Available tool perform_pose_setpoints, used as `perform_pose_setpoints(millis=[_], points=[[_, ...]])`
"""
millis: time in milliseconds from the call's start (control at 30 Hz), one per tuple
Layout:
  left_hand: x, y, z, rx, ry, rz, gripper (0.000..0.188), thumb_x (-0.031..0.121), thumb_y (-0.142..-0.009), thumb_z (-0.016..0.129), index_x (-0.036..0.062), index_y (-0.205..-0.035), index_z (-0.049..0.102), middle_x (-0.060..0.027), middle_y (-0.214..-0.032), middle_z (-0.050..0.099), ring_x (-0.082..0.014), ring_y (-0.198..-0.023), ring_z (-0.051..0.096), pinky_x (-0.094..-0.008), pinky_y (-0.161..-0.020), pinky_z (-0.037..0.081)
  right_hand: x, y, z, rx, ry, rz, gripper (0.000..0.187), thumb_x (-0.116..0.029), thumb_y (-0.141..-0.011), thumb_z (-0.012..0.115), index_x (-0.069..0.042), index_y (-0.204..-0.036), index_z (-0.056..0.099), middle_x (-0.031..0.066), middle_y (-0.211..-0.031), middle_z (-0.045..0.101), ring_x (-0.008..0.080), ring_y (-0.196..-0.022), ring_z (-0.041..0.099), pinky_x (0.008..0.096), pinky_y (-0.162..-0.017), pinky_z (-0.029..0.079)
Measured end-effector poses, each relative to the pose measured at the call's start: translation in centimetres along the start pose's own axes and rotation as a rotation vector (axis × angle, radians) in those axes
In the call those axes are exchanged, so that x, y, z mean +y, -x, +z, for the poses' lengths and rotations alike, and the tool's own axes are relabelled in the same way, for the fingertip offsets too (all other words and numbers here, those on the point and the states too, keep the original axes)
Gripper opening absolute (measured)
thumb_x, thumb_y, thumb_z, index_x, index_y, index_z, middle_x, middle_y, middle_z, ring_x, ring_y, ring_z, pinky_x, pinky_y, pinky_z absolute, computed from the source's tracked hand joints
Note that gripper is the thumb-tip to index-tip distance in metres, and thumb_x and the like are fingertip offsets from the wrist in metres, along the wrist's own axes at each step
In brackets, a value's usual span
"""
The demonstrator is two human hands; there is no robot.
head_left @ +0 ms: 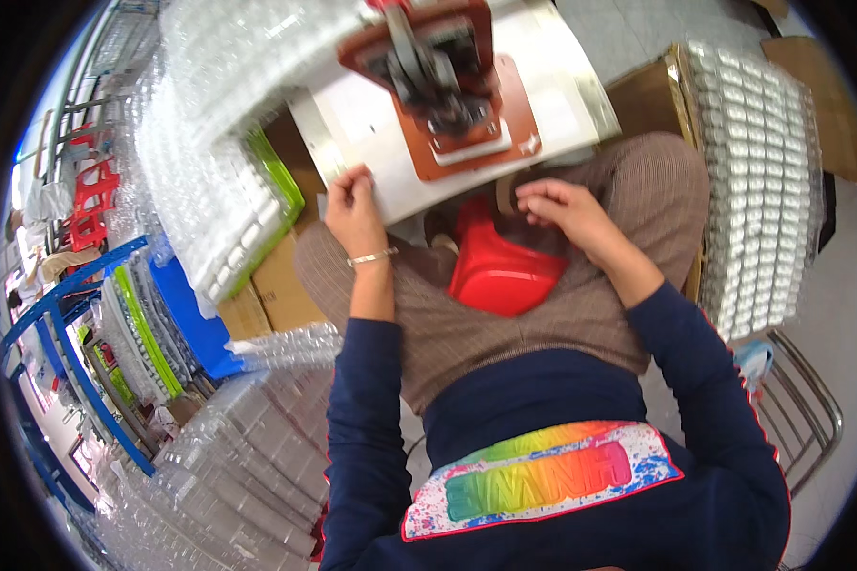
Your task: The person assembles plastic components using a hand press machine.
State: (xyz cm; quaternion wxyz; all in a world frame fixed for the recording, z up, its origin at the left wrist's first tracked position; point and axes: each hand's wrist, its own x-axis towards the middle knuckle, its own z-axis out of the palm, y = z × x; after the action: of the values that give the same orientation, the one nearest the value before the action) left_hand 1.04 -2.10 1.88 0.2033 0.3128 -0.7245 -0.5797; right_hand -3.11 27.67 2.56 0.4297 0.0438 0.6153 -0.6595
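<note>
My left hand (pixel 356 213) is at the near left edge of a white board (pixel 357 128), its fingers curled together; whatever they may hold is hidden. Past the board's near edge, above my right thigh, my right hand (pixel 567 211) has thumb and fingers drawn together, and I cannot make out anything in them. On the board stands a hand-lever press (pixel 438 90) with a reddish-brown base plate (pixel 519 105). Its upper part is blurred. A small white plate (pixel 476 147) lies at the foot of the press. Both hands are apart from the press.
Stacked clear plastic trays with white pieces stand left (pixel 219 219) and right (pixel 752 190), beside cardboard boxes (pixel 286 276). A red stool seat (pixel 509 276) shows between my legs. Blue racking (pixel 95 381) is far left, a metal-framed chair (pixel 805 409) at right.
</note>
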Motion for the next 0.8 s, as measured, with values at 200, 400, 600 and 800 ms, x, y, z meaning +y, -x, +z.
perform_pose_setpoints(millis=[200, 400, 600, 800], points=[[0.7, -3.0, 0.3, 0.022, 0.087, 0.030, 0.010, 0.004, -0.090, 0.060, 0.0007, -0.095, 0.068, -0.0043, -0.092, 0.068, -0.0107, -0.080, 0.061, -0.0249, -0.074, 0.049, -5.9, 0.8, -0.5, -0.087, 0.019, -0.072, 0.022, -0.013, -0.095, 0.059, 0.001, -0.110, 0.066, 0.0041, -0.095, 0.066, 0.0101, -0.084, 0.060, 0.0246, -0.079, 0.049], [8.6, -10.3, 3.0, -0.049, -0.173, 0.517, 0.013, 0.001, -0.087, 0.060, 0.0039, -0.098, 0.067, -0.0053, -0.088, 0.064, -0.0133, -0.078, 0.061, -0.0258, -0.073, 0.049, -13.3, -2.8, -4.8, 0.112, 0.202, -0.298, 0.020, -0.013, -0.093, 0.061, 0.001, -0.106, 0.068, 0.0040, -0.089, 0.068, 0.0097, -0.081, 0.060, 0.0239, -0.076, 0.050], [11.9, -18.2, 6.9, -0.073, -0.456, 0.737, 0.026, 0.015, -0.079, 0.072, 0.0103, -0.104, 0.068, -0.0069, -0.102, 0.064, -0.0269, -0.098, 0.058, -0.0393, -0.085, 0.047, -21.4, -13.1, -2.4, 0.272, 0.463, -0.744, 0.021, -0.015, -0.088, 0.065, -0.003, -0.105, 0.069, 0.0044, -0.092, 0.067, 0.0132, -0.079, 0.061, 0.0270, -0.075, 0.050], [12.7, -20.9, 9.6, -0.104, -0.765, 0.655, 0.035, 0.029, -0.073, 0.078, 0.0163, -0.104, 0.070, -0.0040, -0.104, 0.064, -0.0264, -0.102, 0.055, -0.0394, -0.092, 0.041, -26.7, -20.9, 2.4, 0.498, 0.980, -0.851, 0.025, -0.025, -0.080, 0.071, -0.009, -0.100, 0.071, 0.0094, -0.097, 0.065, 0.0245, -0.088, 0.063, 0.0383, -0.083, 0.046]])
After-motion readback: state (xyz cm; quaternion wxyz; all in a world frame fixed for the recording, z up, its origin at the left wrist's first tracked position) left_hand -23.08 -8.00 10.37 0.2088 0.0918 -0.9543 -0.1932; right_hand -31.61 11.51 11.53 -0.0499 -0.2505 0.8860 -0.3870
